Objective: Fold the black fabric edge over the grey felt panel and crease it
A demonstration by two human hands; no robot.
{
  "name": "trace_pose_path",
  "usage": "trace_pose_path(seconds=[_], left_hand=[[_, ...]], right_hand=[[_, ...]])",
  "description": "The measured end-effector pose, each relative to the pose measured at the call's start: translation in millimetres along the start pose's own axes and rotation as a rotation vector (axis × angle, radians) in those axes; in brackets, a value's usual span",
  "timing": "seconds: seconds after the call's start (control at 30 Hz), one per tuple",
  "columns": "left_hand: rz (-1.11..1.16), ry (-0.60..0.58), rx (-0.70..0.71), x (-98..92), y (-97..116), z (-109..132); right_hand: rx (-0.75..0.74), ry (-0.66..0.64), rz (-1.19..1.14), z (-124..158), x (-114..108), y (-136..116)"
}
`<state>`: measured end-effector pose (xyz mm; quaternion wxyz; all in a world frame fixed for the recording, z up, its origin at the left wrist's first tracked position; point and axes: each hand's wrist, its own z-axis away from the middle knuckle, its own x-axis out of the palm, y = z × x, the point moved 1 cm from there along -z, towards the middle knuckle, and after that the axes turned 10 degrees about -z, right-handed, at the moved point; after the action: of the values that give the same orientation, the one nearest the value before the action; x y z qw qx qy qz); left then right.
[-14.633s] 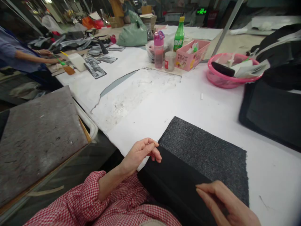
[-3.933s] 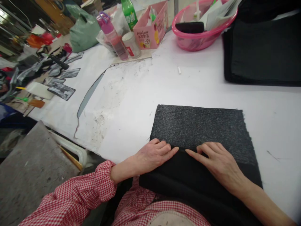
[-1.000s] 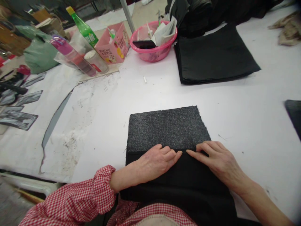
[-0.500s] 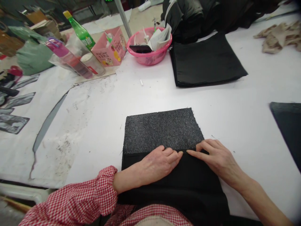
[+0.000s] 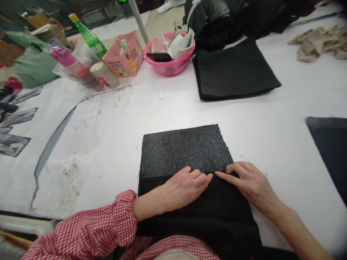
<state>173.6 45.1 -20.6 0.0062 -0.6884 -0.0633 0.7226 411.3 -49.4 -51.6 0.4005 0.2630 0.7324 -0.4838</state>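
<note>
A piece of black fabric (image 5: 222, 206) lies in front of me and hangs toward my lap. Its far part is a speckled dark grey panel (image 5: 181, 150) with frayed side edges, and a straight seam line divides the two. My left hand (image 5: 189, 184) rests across the black part, its fingers curled and pinching the cloth along that line. Just to the right, my right hand (image 5: 248, 180) pinches the same line between thumb and fingers, near the fabric's right edge. The two sets of fingertips are almost touching. Cloth under my palms is hidden.
A stack of black fabric pieces (image 5: 235, 72) lies farther back, with a dark heap behind it. A pink basket (image 5: 169, 68), a pink box (image 5: 124, 56) and a green bottle (image 5: 89, 38) stand at the back. More dark fabric (image 5: 330, 144) lies right; a torn gap (image 5: 54, 141) marks the left table covering.
The view has shifted slightly, so the background sits a little farther left. My left fingertips have edged closer to my right ones; both hands keep their pinch on the fabric.
</note>
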Motion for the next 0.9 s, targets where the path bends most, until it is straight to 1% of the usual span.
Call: trace_pose_path(seconds=[0.23, 0.5, 0.9], left_hand=[[0.012, 0.009, 0.002, 1.2, 3, -7], [0.014, -0.004, 0.006, 0.7, 4, -14], [0.019, 0.012, 0.005, 3.0, 5, -23]], right_hand=[[0.004, 0.036, -0.005, 6, -5, 4], [0.017, 0.060, -0.079, 10, -11, 6], [0.032, 0.049, -0.099, 13, -12, 6]])
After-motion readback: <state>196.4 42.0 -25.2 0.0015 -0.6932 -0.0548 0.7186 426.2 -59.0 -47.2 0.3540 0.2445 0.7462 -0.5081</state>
